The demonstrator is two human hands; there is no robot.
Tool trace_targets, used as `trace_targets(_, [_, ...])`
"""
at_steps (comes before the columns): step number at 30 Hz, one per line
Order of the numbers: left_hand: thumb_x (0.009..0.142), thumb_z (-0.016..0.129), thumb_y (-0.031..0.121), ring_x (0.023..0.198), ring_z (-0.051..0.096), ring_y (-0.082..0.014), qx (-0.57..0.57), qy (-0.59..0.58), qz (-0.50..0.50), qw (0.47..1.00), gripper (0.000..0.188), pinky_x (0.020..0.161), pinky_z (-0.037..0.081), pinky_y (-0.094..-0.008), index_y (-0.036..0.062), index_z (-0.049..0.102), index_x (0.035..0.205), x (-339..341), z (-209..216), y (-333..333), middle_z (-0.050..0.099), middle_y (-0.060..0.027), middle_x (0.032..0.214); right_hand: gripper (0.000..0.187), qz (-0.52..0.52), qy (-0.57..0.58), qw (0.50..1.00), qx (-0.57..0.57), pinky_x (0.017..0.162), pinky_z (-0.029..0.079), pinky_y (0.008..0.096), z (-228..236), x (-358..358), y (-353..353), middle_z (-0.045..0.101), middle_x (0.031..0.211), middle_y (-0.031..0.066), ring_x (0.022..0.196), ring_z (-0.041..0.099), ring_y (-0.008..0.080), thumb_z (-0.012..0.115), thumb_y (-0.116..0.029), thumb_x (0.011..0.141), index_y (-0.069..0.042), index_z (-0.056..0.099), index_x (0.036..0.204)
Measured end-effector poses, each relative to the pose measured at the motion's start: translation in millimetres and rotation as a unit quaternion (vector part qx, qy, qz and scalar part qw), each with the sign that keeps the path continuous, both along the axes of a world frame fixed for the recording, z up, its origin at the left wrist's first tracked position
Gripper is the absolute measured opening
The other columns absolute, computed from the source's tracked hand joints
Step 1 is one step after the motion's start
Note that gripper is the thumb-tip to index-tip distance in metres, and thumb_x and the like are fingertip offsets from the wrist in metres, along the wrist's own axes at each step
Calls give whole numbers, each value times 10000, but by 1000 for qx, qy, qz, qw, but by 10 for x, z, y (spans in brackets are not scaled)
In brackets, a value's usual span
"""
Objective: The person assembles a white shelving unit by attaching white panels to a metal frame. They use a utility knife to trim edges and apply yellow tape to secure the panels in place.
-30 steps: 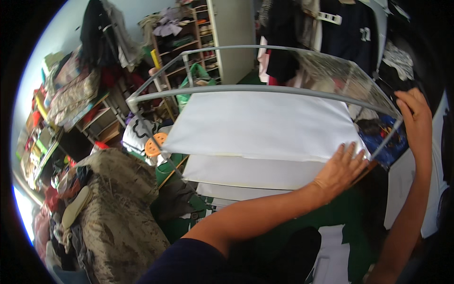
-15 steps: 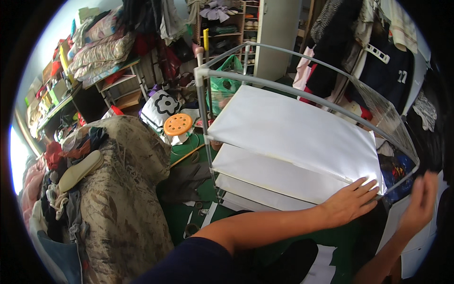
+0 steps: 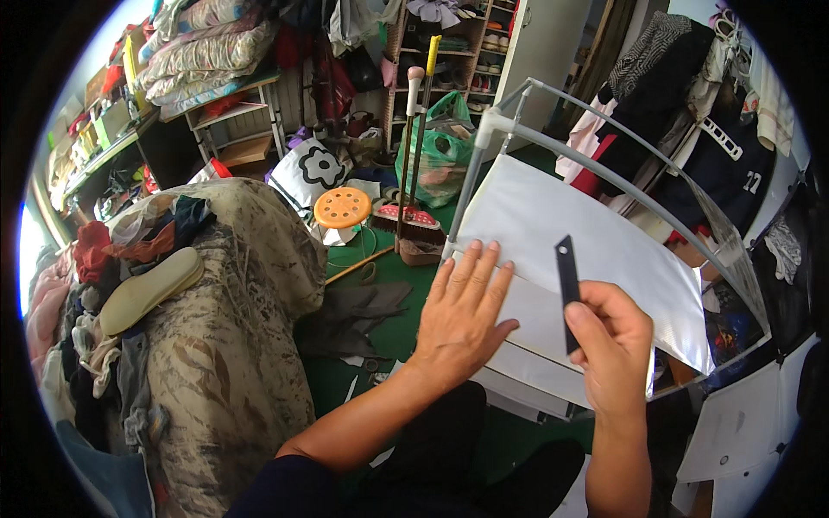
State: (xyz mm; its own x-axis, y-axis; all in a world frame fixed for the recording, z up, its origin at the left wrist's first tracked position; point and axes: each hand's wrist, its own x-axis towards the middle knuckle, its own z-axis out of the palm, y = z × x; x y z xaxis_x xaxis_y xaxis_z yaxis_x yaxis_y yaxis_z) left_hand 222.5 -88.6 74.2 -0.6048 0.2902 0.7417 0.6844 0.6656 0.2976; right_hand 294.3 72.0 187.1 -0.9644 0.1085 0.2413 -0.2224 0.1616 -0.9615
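My left hand [image 3: 462,315] lies palm down with its fingers spread, at the left end of the white shelf panels near the grey frame post. Between thumb and fingers, my right hand [image 3: 611,341] pinches a flat black utility-knife blade [image 3: 567,289] with a slanted end and a small hole. The blade stands upright over the shelves. Beneath it stretches the white top panel [image 3: 596,224], bordered by a grey tube frame [image 3: 604,173]. More white panels are stacked below, partly covered by my hands.
At left, a camouflage cover [image 3: 233,337] carries piled clothes and a pale insole [image 3: 151,292]. Beyond stand an orange stool [image 3: 342,207], a broom [image 3: 410,216] and a green plastic bag [image 3: 442,155]. Clothes [image 3: 725,155] hang at the right, and a white box [image 3: 730,423] sits below them.
My left hand has moved from the panel's right end to its left end. My right hand has come in over the shelves, now showing the black blade. The view has shifted.
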Motion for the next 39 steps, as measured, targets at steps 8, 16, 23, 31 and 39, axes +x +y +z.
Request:
trace_targets(8, [713, 877, 131, 1473, 412, -381, 35, 9, -79, 996, 790, 1154, 411, -457, -8, 529, 1408, -105, -105, -418, 468, -210, 1546, 219, -25, -58, 997, -31, 515, 421, 182, -240, -410, -438, 652, 840, -2, 620, 547, 41, 706, -123, 975, 33, 680, 1127])
trace_targets(16, [711, 830, 37, 1388, 517, -363, 107, 43, -106, 988, 615, 1087, 475, -454, 10, 619, 1288, -220, -319, -491, 548, -193, 1474, 241, -51, -58, 997, -28, 501, 414, 199, -428, -553, -647, 655, 841, 11, 607, 568, 63, 700, -146, 985, 31, 680, 1147])
trace_targets(23, [711, 820, -5, 1308, 566, -396, 131, 12, -112, 985, 540, 1049, 495, -466, 10, 648, 1223, -53, -458, -515, 590, -202, 1412, 169, -55, 70, 991, 100, 568, 472, 215, -302, -71, -523, 663, 869, 29, 671, 590, 66, 704, -43, 955, 49, 684, 1095])
trace_targets(31, [787, 767, -48, 992, 639, -346, 234, 8, -61, 970, 414, 834, 534, -395, 0, 648, 1181, -23, -244, -563, 649, -182, 1115, 194, -337, 272, 857, 280, 637, 461, 222, 830, 430, 833, 672, 902, 12, 728, 576, 66, 695, -58, 954, 33, 709, 1125])
trace_targets(39, [924, 702, -11, 734, 581, -89, 443, -146, -129, 875, 193, 674, 494, -257, -11, 636, 1105, -449, -156, -611, 651, -43, 911, 228, -152, 47, 970, 182, 565, 497, 232, 175, 473, 424, 677, 832, 24, 663, 615, 67, 680, -118, 962, 15, 692, 1146])
